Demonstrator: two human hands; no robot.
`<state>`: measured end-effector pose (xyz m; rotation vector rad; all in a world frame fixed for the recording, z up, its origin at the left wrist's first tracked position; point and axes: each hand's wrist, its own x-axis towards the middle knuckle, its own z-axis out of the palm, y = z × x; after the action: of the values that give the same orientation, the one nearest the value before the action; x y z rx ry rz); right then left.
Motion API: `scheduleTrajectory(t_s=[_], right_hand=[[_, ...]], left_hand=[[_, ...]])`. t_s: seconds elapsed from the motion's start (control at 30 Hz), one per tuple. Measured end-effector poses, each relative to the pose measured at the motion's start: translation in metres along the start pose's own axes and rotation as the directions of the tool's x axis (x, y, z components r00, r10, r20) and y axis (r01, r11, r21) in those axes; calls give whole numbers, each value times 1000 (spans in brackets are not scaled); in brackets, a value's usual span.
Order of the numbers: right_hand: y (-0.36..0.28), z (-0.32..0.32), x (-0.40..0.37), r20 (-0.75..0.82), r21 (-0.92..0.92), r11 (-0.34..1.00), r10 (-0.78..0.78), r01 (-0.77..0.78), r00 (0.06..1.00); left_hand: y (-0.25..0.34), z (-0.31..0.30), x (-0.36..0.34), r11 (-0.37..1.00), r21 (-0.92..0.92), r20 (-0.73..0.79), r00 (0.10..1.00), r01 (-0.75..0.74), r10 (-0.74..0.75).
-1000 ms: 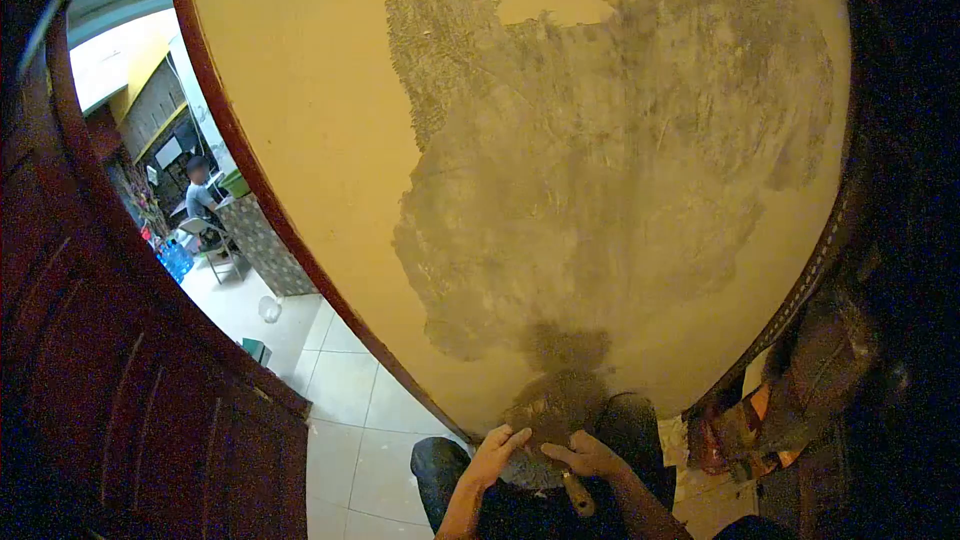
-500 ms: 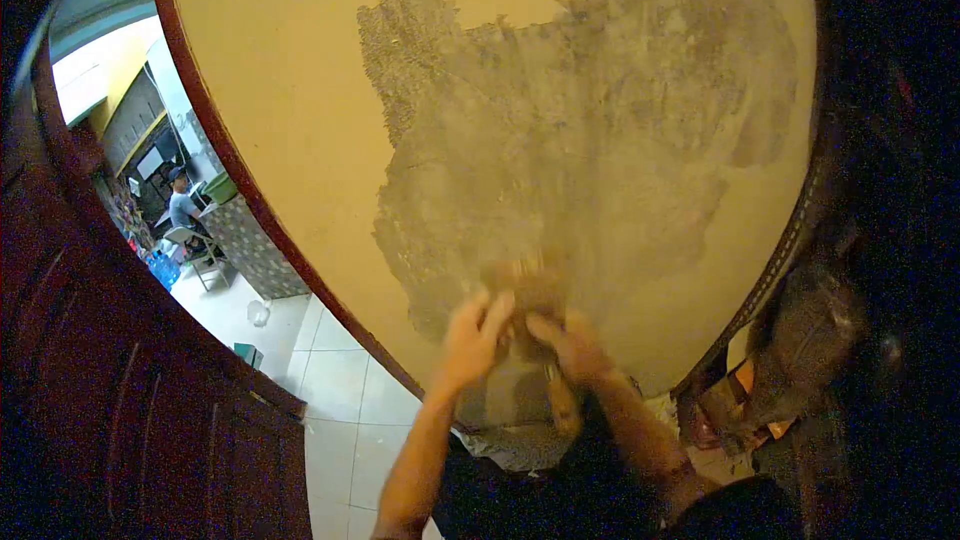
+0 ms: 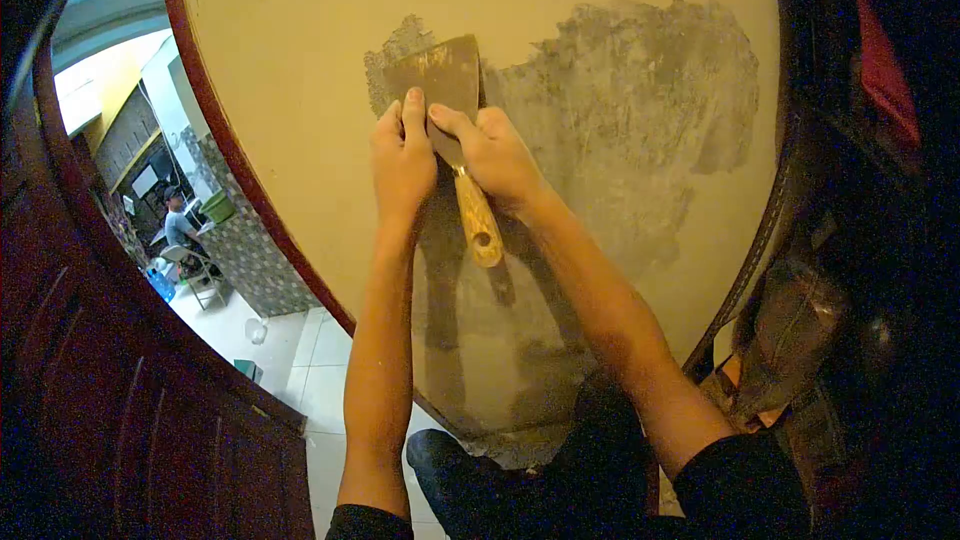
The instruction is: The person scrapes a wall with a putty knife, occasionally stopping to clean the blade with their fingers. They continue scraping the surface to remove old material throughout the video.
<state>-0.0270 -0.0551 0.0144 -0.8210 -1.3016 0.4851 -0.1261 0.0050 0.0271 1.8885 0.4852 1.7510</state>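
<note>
While left hand [image 3: 404, 168] and right hand [image 3: 498, 162] fingers clamp the scraper [image 3: 448, 70], a green tub [image 3: 217, 206] sits on a counter [image 3: 252, 262].

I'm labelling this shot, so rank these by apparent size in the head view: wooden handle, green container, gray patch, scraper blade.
Largest to smallest:
Gray patch
Scraper blade, partly covered by fingers
Wooden handle
Green container, which sits farther off, so its real size is unsure
</note>
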Motion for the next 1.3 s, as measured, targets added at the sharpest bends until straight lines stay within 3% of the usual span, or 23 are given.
scheduleTrajectory(t_s=[0.13, 0.2, 0.23, 0.27, 0.3, 0.37, 0.4, 0.47, 0.5, 0.53, 0.57, 0.6, 0.63, 0.67, 0.7, 0.73, 0.77, 0.8, 0.87, 0.9, 0.97, 1.03, 1.3], right_hand=[[38, -5, -23, 32, -71, 994, -78, 81, 996], [53, -17, -63, 33, -113, 981, 162, -157, 986], [53, -24, -97, 45, -387, 912, 167, -136, 985], [50, -32, -130, 56, -634, 768, 166, -93, 985], [52, -41, -155, 67, -429, 827, 429, -363, 901], [90, -68, -213, 254, -452, 826, 480, -336, 840], [91, -69, -241, 179, -533, 755, 542, -382, 821], [95, -84, -280, 63, -616, 566, 729, -548, 682], [96, -89, -292, 32, -617, 430, 850, -658, 526], [105, -94, -306, -8, -604, 427, 841, -673, 540], [107, -92, -310, -7, -640, 326, 903, -696, 430], [109, -90, -314, -7, -681, 223, 950, -697, 311], [111, -88, -319, -6, -725, 125, 982, -677, 189], [148, -117, -347, -19, -789, 295, 865, -539, 501], [156, -117, -353, 25, -807, 381, 786, -452, 617], [165, -117, -357, 69, -825, 446, 690, -348, 720], [150, -101, -341, 56, -504, 618, 721, -603, 691], [142, -89, -330, 37, -90, 647, 762, -757, 647], [140, -78, -322, 16, -160, 570, 818, -806, 575], [141, -77, -318, -50, -207, 521, 839, -828, 541], [164, -79, -324, -50, -232, 571, 802, -788, 595], [165, -79, -325, -18, -123, 675, 731, -727, 682], [190, -94, -338, -33, -197, 628, 764, -753, 645]], left_hand=[[-14, -8, -32, 993, 115, 45, 998, 39, -44], [4, -31, -71, 946, 274, 297, 920, 175, -256], [4, -46, -98, 932, 360, 362, 915, 36, -175], [-10, -69, -124, 972, 236, 555, 823, -14, -123], [-23, -94, -153, 947, 279, 719, 619, 159, -316], [-74, -152, -215, 750, 244, 929, 72, 615, -362], [-128, -190, -263, 746, 269, 940, 3, 609, -341], [-208, -271, -351, 587, 466, 746, 64, 662, -663], [-244, -327, -400, 331, 443, 459, 107, 833, -882], [-275, -369, -458, 65, 490, -155, 161, 869, -975], [-254, -389, -483, -231, 828, -356, 160, 510, -921], [-235, -411, -514, -505, 863, -493, 217, -1, -843], [-272, -463, -579, -549, 801, -587, 132, 238, -799], [-267, -460, -565, -484, 851, -516, 155, 203, -843], [-251, -442, -541, -369, 848, -483, 270, 380, -833], [-251, -434, -516, -386, 887, -451, 300, 253, -841], [-264, -434, -514, -386, 902, -428, 521, 194, -739], [-256, -418, -475, -433, 829, -551, 384, 354, -741], [-291, -437, -467, -348, 903, -428, 581, 252, -692], [-260, -411, -427, -317, 862, -502, 572, 397, -649], [-279, -410, -410, -444, 857, -497, 649, 263, -575], [-278, -408, -387, -436, 868, -473, 658, 236, -586], [-271, -382, -355, -453, 837, -546, 541, 309, -640]])
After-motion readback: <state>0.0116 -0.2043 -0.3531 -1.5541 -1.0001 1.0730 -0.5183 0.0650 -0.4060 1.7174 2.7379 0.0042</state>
